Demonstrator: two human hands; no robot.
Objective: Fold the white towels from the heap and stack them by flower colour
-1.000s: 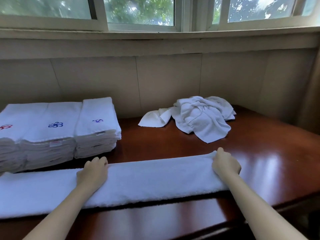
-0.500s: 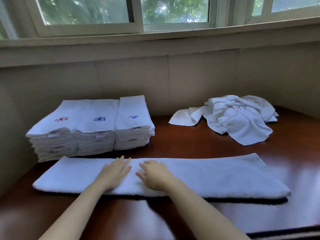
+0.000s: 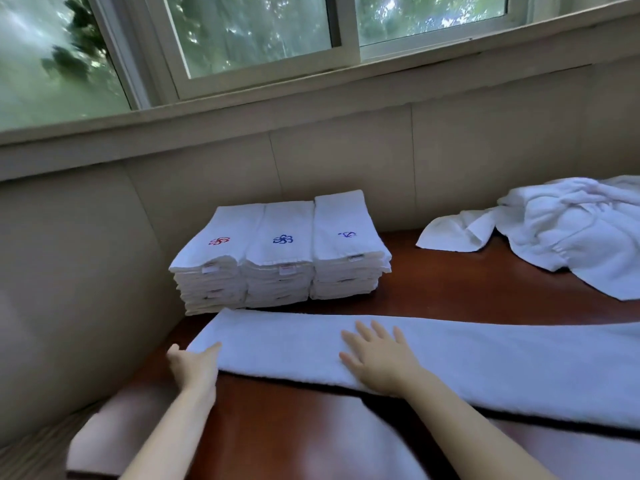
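A long white towel (image 3: 450, 355), folded into a narrow strip, lies across the dark wooden table (image 3: 433, 289) in front of me. My right hand (image 3: 377, 358) presses flat on it with fingers spread, near its left third. At the strip's left end, my left hand (image 3: 194, 365) touches the edge with straight fingers; some fingertips are hidden by the cloth. Behind the strip stand three stacks of folded towels: a red-flower stack (image 3: 211, 268), a blue-flower stack (image 3: 280, 265) and a stack with a small blue-violet mark (image 3: 346, 258). The loose heap (image 3: 571, 230) sits at the far right.
A beige panelled wall (image 3: 69, 271) closes the table's left and back sides, with windows (image 3: 259, 32) above. The stacks stand tight in the back-left corner. Bare wood shows between the stacks and the heap, and along the near edge.
My view has swung left and tilted. My left hand slid from the towel's middle out to its left end. My right hand stays flat on the strip, fingers now spread.
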